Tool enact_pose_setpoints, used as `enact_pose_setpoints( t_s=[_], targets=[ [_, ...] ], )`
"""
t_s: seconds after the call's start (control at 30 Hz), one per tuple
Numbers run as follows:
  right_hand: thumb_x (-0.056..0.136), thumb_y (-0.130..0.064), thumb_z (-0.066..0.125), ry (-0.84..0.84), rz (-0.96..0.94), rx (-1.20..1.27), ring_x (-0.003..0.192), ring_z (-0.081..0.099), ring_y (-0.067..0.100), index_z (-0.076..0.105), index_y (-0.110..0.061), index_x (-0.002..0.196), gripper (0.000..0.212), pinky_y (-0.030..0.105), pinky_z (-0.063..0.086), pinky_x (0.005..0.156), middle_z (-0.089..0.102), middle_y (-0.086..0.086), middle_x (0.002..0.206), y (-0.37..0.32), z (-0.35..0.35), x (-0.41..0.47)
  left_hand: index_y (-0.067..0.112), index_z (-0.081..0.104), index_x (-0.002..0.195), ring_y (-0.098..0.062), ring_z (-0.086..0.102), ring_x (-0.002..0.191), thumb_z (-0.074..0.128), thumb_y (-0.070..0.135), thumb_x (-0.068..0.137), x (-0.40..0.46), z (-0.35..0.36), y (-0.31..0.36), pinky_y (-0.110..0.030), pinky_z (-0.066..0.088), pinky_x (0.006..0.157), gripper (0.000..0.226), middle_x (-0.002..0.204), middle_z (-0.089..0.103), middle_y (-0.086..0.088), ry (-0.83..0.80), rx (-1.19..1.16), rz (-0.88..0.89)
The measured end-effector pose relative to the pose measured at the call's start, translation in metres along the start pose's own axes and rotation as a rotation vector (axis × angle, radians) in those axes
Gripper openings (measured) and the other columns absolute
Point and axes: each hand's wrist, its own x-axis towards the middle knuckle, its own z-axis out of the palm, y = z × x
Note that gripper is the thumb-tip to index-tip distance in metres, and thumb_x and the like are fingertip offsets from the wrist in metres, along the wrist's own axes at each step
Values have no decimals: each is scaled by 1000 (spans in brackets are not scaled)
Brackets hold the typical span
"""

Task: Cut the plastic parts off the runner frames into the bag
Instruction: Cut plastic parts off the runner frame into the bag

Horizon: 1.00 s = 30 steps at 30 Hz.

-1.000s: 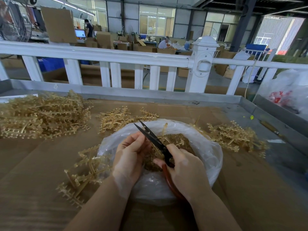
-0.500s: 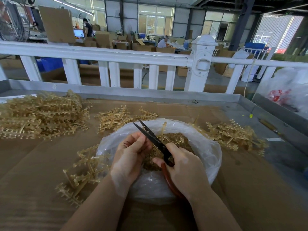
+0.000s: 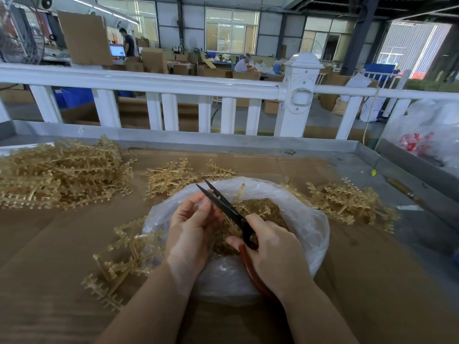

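A translucent amber plastic runner frame (image 3: pixel 239 194) is pinched in the left hand (image 3: pixel 192 227) above the clear plastic bag (image 3: pixel 308 219) near the middle of the cardboard-covered worktop (image 3: pixel 49 244), while black-bladed scissors with reddish handles (image 3: pixel 232 214) are gripped by the right hand (image 3: pixel 275 254), the blades parted. Loose amber parts (image 3: pixel 258 207) are heaped inside the bag. Uncut frames are piled toward the worktop's far-left edge (image 3: pixel 57 172), with smaller heaps behind the bag (image 3: pixel 173 177), to its right (image 3: pixel 347 204) and at its left (image 3: pixel 124 256). For a clean cut, the blades are best closed close against each part's stem, directly over the bag's mouth, so that pieces are dropped inside, and the fingers kept clear.
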Motion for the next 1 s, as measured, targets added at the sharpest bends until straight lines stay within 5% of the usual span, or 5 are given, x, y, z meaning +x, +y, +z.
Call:
enact_pose_setpoints(
  t_s=[0.13, 0.4, 0.6, 0.7, 1.0],
  targets=[
    [85, -55, 57, -2, -4, 8, 63, 56, 9, 60, -24, 97, 33, 14, 34, 57, 61, -9, 72, 0, 0, 0, 9, 62, 82, -22, 60, 73, 57, 9, 82, 0, 0, 0, -36, 50, 80, 5, 77, 65, -10, 2, 22, -12],
    [84, -58, 56, -7, -7, 13, 63, 57, 11, 59, -25, 95, 35, 16, 36, 56, 60, -8, 71, 2, 1, 0, 8, 60, 77, -15, 63, 67, 52, 1, 91, 2, 1, -3, -24, 57, 64, 18, 71, 67, -4, 62, 32, 36],
    [84, -58, 55, 7, 1, -4, 63, 55, 7, 60, -25, 96, 35, 8, 29, 56, 61, -10, 71, 1, 0, -1, 7, 62, 82, -15, 62, 72, 51, 0, 91, 3, 1, -2, -25, 55, 73, 15, 76, 66, -5, 35, 20, 40],
    [83, -60, 50, 5, 2, -1, 64, 56, 8, 60, -26, 96, 38, 13, 37, 57, 61, -10, 72, 1, 2, 0, 6, 62, 86, -17, 63, 76, 50, -1, 91, 2, 0, -1, -29, 53, 79, 14, 81, 65, -8, 21, -16, 25],
    [83, -59, 54, 15, 12, 2, 65, 56, 7, 60, -25, 95, 36, 13, 37, 57, 62, -10, 73, 1, 2, 0, 6, 63, 87, -13, 67, 70, 57, 1, 80, 3, -2, 0, -24, 57, 72, 10, 73, 69, -4, 7, -77, 40]
  ],
)
